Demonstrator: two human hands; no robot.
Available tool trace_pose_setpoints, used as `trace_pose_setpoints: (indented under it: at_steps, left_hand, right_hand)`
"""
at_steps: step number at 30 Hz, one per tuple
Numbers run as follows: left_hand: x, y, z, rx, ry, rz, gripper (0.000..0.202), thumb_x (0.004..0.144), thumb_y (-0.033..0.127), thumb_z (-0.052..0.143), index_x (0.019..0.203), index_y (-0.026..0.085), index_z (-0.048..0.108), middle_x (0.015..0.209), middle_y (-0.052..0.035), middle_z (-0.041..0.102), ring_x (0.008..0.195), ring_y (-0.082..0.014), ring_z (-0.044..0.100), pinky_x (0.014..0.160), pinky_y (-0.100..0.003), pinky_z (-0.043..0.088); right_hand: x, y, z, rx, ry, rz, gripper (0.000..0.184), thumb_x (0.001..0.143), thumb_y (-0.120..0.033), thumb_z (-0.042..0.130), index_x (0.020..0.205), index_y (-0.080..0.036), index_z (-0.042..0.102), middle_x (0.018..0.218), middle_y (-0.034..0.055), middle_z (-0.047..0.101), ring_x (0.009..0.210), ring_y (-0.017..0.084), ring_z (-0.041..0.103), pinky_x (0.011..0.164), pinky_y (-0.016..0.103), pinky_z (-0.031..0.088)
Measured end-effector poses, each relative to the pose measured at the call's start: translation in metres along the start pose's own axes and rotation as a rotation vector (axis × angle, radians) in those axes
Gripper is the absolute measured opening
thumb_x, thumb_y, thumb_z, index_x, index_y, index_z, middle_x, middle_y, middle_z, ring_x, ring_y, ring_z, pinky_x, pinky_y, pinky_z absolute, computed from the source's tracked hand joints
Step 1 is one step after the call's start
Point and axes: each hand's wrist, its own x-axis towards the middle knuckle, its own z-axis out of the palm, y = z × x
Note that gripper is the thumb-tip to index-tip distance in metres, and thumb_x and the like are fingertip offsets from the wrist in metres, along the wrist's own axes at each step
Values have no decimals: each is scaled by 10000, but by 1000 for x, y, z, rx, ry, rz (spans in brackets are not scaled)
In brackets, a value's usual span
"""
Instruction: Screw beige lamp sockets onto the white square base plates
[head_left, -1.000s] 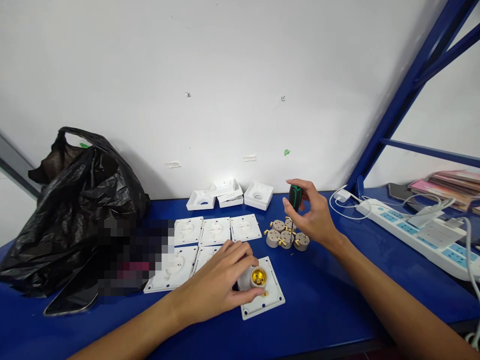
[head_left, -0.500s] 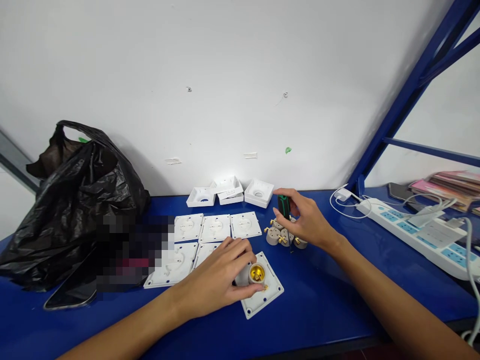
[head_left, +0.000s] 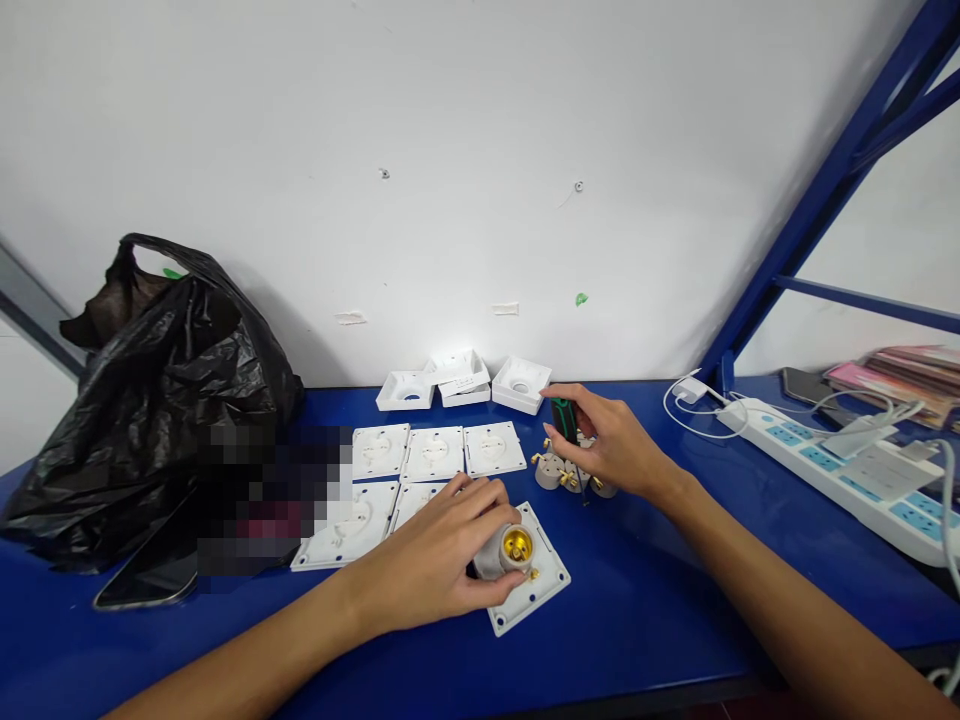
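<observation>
Near the front of the blue surface point(head_left: 637, 620), the left hand point(head_left: 435, 560) closes its fingers point(head_left: 480, 497) round a grey brass-lined lamp holder point(head_left: 516, 547), upright on a white square plate point(head_left: 544, 592). At two o'clock, the right hand point(head_left: 611, 450) pinches a green-handled screwdriver point(head_left: 564, 418), shaft down, over roughly four grey cores point(head_left: 550, 468). Five flat white plates point(head_left: 433, 452) lie at ten o'clock.

The lamp holder point(head_left: 516, 546) sits on a base point(head_left: 544, 592), 5 plates point(head_left: 433, 452) left, power strip point(head_left: 847, 468) right.
</observation>
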Motion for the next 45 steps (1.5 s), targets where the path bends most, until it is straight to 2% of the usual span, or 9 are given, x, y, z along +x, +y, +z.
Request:
trace_pose_setpoints:
  at_steps: [6, 11, 17, 22, 27, 32, 36, 40, 45]
  left_hand:
    - [-1, 0, -1, -4, 14, 28, 317, 943, 282, 724, 1244, 226, 644, 1078, -40, 624, 974, -240, 614, 1053, -415, 437]
    - [0, -1, 0, -28, -18, 12, 222, 984, 245, 688, 1203, 224, 657, 1065, -32, 620, 980, -238, 624, 1064, -419, 430]
    - [0, 1, -2, -50, -49, -7, 202, 996, 240, 699, 1193, 219, 661, 1063, -36, 620, 978, -244, 608, 1038, -411, 438]
    - [0, 1, -3, -47, -60, -6, 194, 1022, 263, 686, 1207, 214, 657, 1075, -47, 620, 974, -245, 595, 1007, -403, 440]
    - [0, 0, -1, -44, -31, 9, 197, 1012, 289, 720, 1182, 217, 651, 1060, -37, 625, 972, -241, 604, 994, -383, 452]
    - [-1, -1, 1, -40, -12, 14, 216, 1018, 347, 745, 1146, 209, 639, 1065, -37, 639, 971, -240, 611, 960, -363, 461]
    - [-1, 0, 2, -48, 5, 8, 207, 1043, 390, 718, 1121, 220, 629, 1071, -32, 657, 968, -235, 615, 957, -364, 459]
    - [0, 3, 4, -36, 12, -5, 233, 1033, 415, 733, 1070, 217, 615, 1058, -29, 662, 962, -239, 618, 911, -356, 460]
    - [0, 4, 6, 9, 6, 11, 292, 982, 417, 806, 1029, 207, 609, 1019, -22, 647, 930, -235, 604, 913, -358, 449]
  right_hand:
    - [0, 0, -4, 15, 65, 40, 349, 991, -266, 644, 1334, -245, 581, 692, -66, 532, 544, 124, 465, 562, 273, 416]
    - [0, -1, -1, 29, -34, 41, 350, 998, -283, 632, 1341, -234, 584, 721, -46, 582, 549, 123, 479, 558, 272, 403]
    - [1, -1, 0, 45, 7, 51, 348, 998, -284, 632, 1339, -237, 585, 738, -39, 600, 568, 128, 506, 586, 280, 427]
    - [0, -1, 1, 63, -51, 49, 350, 994, -289, 653, 1336, -246, 591, 724, -48, 577, 567, 128, 500, 569, 280, 423]
    - [-1, -4, 2, 182, 72, 86, 380, 957, -260, 704, 1321, -286, 602, 716, -65, 538, 569, 127, 496, 572, 285, 455]
    - [2, -15, 9, 557, 328, 289, 380, 927, -304, 764, 1256, -296, 573, 742, -53, 552, 612, 155, 575, 542, 290, 501]
    - [5, -26, 18, 756, 407, 394, 419, 909, -347, 785, 1238, -315, 527, 725, -70, 507, 577, 144, 536, 487, 277, 471]
    - [3, -35, 27, 830, 366, 425, 441, 896, -345, 792, 1236, -318, 512, 745, -69, 515, 574, 127, 516, 488, 275, 461]
    - [-6, -42, 38, 717, 271, 386, 425, 906, -314, 783, 1249, -314, 533, 758, -62, 554, 611, 133, 528, 526, 295, 470]
